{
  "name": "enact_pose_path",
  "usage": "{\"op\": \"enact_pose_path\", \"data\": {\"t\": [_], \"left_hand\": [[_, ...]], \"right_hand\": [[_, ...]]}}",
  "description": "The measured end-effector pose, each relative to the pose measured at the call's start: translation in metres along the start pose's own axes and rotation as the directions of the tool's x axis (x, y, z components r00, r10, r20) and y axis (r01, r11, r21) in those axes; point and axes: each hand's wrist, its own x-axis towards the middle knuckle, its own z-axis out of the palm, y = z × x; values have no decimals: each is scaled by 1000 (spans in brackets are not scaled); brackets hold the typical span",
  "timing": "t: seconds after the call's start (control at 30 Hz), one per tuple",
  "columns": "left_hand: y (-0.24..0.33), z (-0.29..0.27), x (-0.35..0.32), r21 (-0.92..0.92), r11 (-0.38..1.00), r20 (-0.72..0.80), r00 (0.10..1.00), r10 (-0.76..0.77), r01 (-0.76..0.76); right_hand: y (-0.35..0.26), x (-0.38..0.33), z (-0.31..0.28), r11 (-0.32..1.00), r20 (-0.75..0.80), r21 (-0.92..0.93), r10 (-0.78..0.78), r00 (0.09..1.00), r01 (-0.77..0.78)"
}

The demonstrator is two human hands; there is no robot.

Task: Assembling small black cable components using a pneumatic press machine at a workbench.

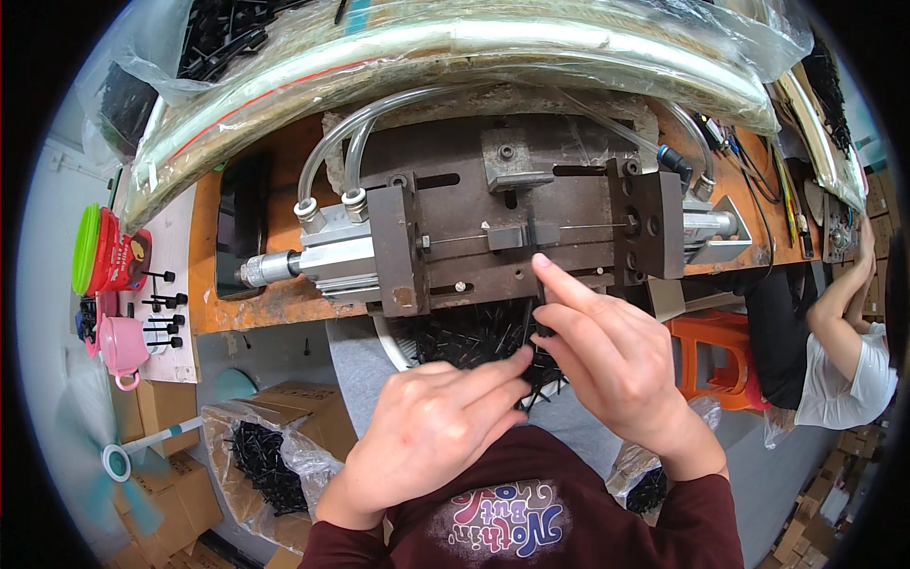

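Observation:
On the bench sits a dark metal fixture [455,209] with a small center block [508,237] and thin rods reaching it from both sides. Just in front of that block, my right hand [616,360] is closed on a slim black plastic part [541,292], its index fingertip near the block. My left hand [441,422], lower and to the left, has its fingers pressed together around the lower end of another thin black piece [528,327]; its fingertips are partly hidden. Below the fixture's front edge, a heap of black plastic parts [460,337] lies between my hands and the bench.
Air cylinders [341,261] with clear hoses [318,156] flank the fixture. A pink cup [123,346] and a red tub [128,261] stand at left, above a fan [117,463] and a lined box of black parts [256,460]. An orange stool [711,356] and another person [844,351] are at right.

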Motion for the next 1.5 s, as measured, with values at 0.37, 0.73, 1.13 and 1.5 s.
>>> {"op": "enact_pose_path", "data": {"t": [0.37, 0.73, 1.13, 1.5], "left_hand": [[-21, 42, -26, -60, 996, 256, 965, -54, 71], [-26, 54, -25, -30, 998, 43, 997, -60, 62], [-36, 60, -42, -15, 1000, -76, 997, -6, 5], [-40, 61, -61, -4, 1000, -123, 992, 5, -5]], "right_hand": [[-8, 16, 2, 980, 79, -199, 37, 996, -20], [-2, 32, -25, 998, 118, -35, 57, 991, -53], [104, 189, -99, 978, -314, -199, -124, 941, 62], [115, 276, -75, 912, -320, -403, -219, 922, 77]]}}
